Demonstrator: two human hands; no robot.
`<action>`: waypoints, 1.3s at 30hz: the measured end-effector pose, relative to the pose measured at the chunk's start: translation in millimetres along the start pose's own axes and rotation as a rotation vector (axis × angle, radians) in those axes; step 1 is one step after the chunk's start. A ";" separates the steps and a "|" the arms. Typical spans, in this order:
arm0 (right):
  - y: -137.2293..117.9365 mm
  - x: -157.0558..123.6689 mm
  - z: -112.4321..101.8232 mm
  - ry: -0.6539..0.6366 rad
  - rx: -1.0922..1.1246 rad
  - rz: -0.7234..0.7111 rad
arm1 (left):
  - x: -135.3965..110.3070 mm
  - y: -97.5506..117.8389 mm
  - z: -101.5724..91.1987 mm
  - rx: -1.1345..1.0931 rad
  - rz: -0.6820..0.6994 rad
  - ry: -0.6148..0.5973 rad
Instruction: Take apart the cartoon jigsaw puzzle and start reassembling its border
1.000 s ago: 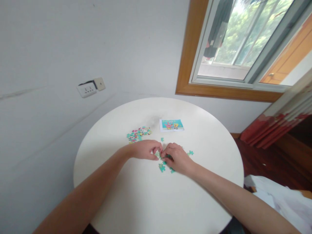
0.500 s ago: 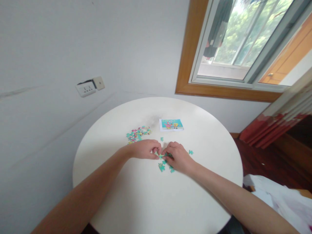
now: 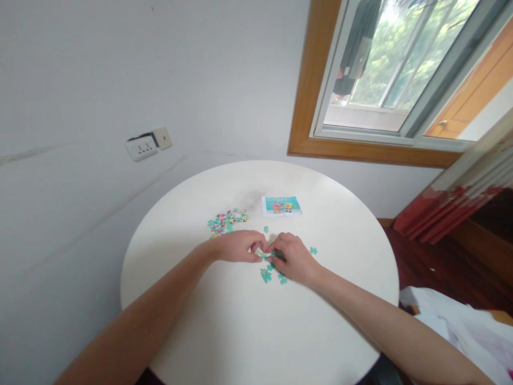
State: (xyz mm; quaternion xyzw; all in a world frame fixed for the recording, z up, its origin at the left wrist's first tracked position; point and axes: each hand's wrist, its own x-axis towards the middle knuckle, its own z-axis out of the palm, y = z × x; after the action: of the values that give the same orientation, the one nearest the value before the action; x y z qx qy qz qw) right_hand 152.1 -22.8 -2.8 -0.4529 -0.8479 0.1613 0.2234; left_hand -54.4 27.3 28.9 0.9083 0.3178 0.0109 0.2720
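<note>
At the middle of the round white table, my left hand (image 3: pixel 242 246) and my right hand (image 3: pixel 291 258) meet fingertip to fingertip. Between them lies a green jigsaw puzzle piece (image 3: pixel 263 256), which my left thumb and fingers pinch at its edge. My right fingers are curled over more green pieces, partly hidden under that hand, and pinch at them from the right. Just below the fingers lie several teal-green pieces (image 3: pixel 265 276), some seemingly joined. One loose piece (image 3: pixel 266 229) lies beyond the hands, and another (image 3: pixel 313 250) is right of my right hand.
A heap of mixed-colour puzzle pieces (image 3: pixel 228 218) lies beyond my left hand. Behind the hands is a picture card (image 3: pixel 281 206) with cartoon figures. The white table (image 3: pixel 240 326) stands against a wall with a socket (image 3: pixel 141 147); white cloth (image 3: pixel 457 326) lies at the right.
Both hands stay almost in place. The left fingertips have shifted slightly right, closer to the right fingertips, over the green puzzle piece.
</note>
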 end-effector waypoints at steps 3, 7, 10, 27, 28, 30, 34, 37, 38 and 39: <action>-1.1 -1.0 -0.7 -0.008 -0.018 0.013 | -0.1 0.3 0.5 -0.008 -0.021 0.001; 0.6 0.7 0.3 -0.022 0.005 0.011 | 0.0 0.0 0.8 -0.016 -0.016 0.005; 4.1 3.0 1.3 -0.027 0.034 0.007 | 0.1 -0.8 0.8 -0.019 -0.013 0.008; 6.0 4.5 6.3 0.029 0.054 -0.024 | 1.4 -4.1 4.1 -0.017 -0.014 -0.003; 5.1 4.6 6.5 0.037 0.055 -0.023 | 1.6 -4.4 4.2 -0.019 -0.009 -0.002; 5.0 5.2 5.1 0.058 0.062 -0.026 | 1.9 -5.6 3.9 -0.031 0.007 0.010; 14.8 12.5 -8.9 0.147 0.051 0.017 | 2.5 -7.7 2.7 -0.076 0.042 0.098; 29.3 26.8 -21.0 0.153 0.003 0.049 | 4.9 -10.5 4.7 -0.001 0.063 0.264; 34.3 33.0 -23.0 0.132 -0.006 0.053 | 6.5 -12.1 6.5 0.040 0.062 0.332; 38.9 39.6 -23.5 0.106 -0.010 0.057 | 8.5 -14.0 8.9 0.077 0.052 0.397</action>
State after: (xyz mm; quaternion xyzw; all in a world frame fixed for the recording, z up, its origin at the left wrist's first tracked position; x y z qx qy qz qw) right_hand 172.1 33.1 7.8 -0.4858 -0.8224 0.1392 0.2612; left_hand -53.9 36.9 13.0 0.9059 0.3418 0.1846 0.1687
